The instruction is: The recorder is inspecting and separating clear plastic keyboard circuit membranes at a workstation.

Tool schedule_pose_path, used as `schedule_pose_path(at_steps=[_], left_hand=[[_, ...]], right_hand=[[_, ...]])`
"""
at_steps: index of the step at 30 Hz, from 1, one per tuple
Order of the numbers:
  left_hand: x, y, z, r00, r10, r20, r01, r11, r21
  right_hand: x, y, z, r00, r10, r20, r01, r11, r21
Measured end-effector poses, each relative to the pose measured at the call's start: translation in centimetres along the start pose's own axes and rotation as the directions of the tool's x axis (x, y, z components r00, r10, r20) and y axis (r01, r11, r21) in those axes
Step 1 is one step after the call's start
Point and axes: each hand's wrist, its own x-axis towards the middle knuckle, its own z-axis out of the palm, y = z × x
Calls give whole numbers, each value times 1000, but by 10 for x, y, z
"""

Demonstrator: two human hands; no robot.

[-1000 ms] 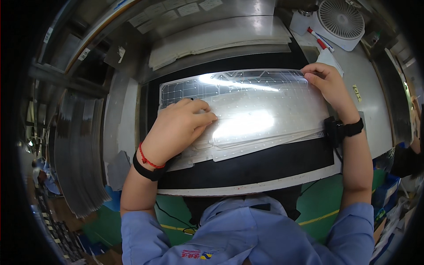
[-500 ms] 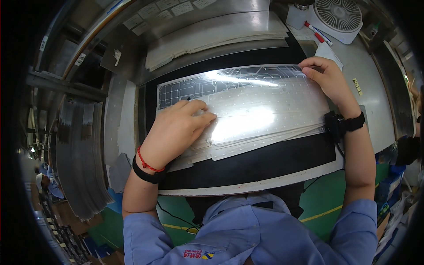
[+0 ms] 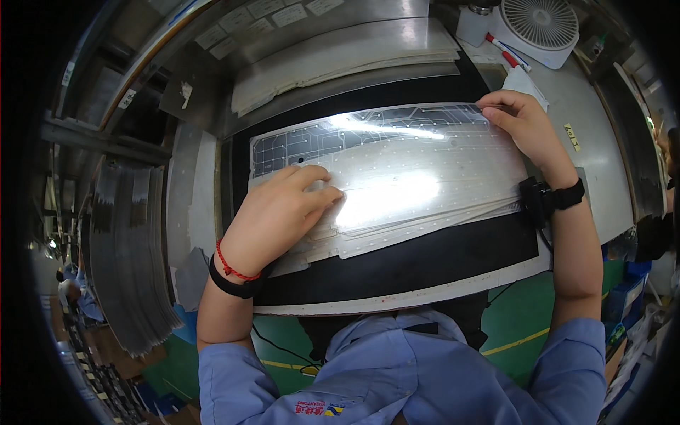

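A stack of thin translucent printed circuit sheets (image 3: pixel 453 163) lies on a black mat (image 3: pixel 397 276), shining brightly in the middle. Dark areas with fine white circuit lines show along the far edge. At the far right corner, my right hand (image 3: pixel 520 124) is closed, thumb and forefinger pinching the edge of the top sheet. My left hand (image 3: pixel 283 202) rests on the left part of the stack, palm down. Its thumb and forefinger are apart, and the other fingers are partly hidden. The lower sheets fan out unevenly along the near edge.
Behind the mat lies another stack of flat sheets (image 3: pixel 347 64). A white fan (image 3: pixel 540 25), a bottle (image 3: pixel 473 27) and red and blue markers (image 3: pixel 508 55) stand at the far right. Tall stacked sheets (image 3: pixel 131 241) fill a rack on the left. A pale board edge (image 3: pixel 404 294) borders the front.
My left hand has shifted very slightly left and down over the sheets. The right hand keeps its pinch at the corner, nearly unmoved.
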Motion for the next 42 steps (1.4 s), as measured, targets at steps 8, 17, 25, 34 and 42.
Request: schedule_pose_path(at_steps=[8, 17, 25, 34, 42], left_hand=[[-1, -21, 2, 995, -75, -69, 56, 969, -240], [-8, -96, 11, 772, -437, -462, 99, 800, -592], [-13, -139, 28, 825, -553, 119, 218, 117, -969], [-13, -147, 35, 831, -547, 99, 124, 9, -992], [-7, -153, 35, 705, -709, -32, -120, -74, -990]], right_hand=[[0, -1, 0, 1000, 6, 0, -6, 1000, 5], [-1, -3, -1, 999, -10, -47, 13, 998, 63], [1, -3, -6, 997, 41, -72, -29, 987, 160], [3, 1, -5, 984, 111, -139, -67, 956, 285], [4, 10, -12, 988, 96, -119, -89, 994, 61]])
